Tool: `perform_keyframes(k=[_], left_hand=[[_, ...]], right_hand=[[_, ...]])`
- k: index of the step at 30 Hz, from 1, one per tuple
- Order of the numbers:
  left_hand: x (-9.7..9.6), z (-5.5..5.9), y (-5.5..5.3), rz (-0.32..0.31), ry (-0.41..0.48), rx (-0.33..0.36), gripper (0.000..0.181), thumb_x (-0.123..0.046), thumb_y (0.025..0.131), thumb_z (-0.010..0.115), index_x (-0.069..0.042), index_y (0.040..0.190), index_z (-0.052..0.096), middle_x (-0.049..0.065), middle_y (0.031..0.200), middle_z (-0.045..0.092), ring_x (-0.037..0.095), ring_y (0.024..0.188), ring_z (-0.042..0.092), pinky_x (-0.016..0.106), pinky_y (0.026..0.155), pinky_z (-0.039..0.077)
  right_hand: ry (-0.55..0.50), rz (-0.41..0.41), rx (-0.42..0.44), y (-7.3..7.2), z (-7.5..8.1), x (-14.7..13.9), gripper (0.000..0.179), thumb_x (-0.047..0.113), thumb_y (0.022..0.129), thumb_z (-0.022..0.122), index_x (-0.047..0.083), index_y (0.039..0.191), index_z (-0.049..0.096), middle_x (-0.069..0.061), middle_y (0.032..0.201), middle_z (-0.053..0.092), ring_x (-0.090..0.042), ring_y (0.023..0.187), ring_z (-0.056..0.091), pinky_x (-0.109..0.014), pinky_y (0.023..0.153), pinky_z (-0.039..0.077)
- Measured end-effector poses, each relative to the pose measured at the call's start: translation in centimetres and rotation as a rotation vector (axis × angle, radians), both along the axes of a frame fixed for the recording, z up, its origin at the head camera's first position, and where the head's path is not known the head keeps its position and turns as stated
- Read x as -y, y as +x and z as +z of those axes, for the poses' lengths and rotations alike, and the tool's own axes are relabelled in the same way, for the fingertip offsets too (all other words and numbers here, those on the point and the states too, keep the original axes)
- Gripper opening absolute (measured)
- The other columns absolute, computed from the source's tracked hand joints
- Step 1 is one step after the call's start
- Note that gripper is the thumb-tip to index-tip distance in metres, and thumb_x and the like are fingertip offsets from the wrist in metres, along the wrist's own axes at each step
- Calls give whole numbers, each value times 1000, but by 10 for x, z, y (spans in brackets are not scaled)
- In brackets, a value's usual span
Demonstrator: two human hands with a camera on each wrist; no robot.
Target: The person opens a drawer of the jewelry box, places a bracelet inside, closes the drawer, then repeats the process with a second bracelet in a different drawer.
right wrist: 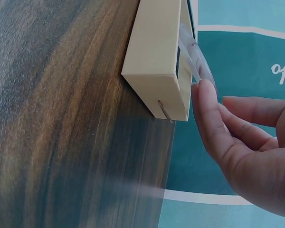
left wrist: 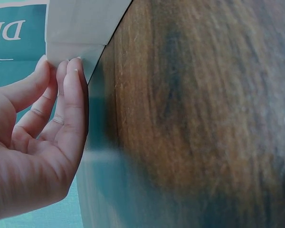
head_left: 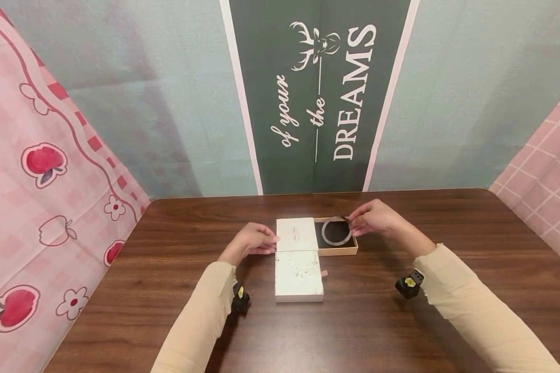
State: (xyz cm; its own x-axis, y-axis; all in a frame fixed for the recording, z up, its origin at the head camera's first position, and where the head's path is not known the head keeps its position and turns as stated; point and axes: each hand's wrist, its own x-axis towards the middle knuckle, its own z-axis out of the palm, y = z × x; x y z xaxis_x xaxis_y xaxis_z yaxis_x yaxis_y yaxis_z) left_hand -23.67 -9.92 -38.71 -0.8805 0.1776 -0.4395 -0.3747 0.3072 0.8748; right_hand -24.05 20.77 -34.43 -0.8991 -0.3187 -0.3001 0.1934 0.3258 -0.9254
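Observation:
A jewellery box [head_left: 296, 235] lies on the table with its white lid [head_left: 298, 274] folded down toward me. Its drawer [head_left: 337, 252], lined in black, sticks out to the right. A pale, translucent bangle [head_left: 324, 234] is tilted over the drawer. My right hand [head_left: 378, 218] pinches the bangle's right side; in the right wrist view the bangle [right wrist: 199, 59] leans partly out of the drawer. With thumb and fingertips, my left hand [head_left: 255, 240] holds the box's left edge. The left wrist view shows these fingers [left wrist: 72, 104] against the box's end.
A small pink ribbon tab [head_left: 324, 273] shows beside the lid's right edge. The brown wooden table [head_left: 359, 331] ends at a curtain [head_left: 205, 129] behind the box. Pink patterned cloth [head_left: 51, 207] hangs at the left, and pink checked cloth [head_left: 546, 181] at the right.

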Motion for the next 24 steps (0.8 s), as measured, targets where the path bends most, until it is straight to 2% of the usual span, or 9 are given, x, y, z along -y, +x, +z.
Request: perform_keyframes(k=[10,24], left_hand=[[0,0,0,2,2,2,12,-3,83,65,5,88,59,11,72,60,16,60,61,30,64,55],[0,1,0,-1,10,0,15,-4,83,65,7,91,59,11,72,61,16,60,61,29,62,55]], right_hand=[[5,14,-4,-1,-2,0,30,-12,87,47,-26,113,43,-17,80,61,-16,66,63,-38,74,53],[-16,38,-3,0,-4,1,31,-13,86,45,-27,114,41,-15,80,60,-17,69,63,-34,72,54]])
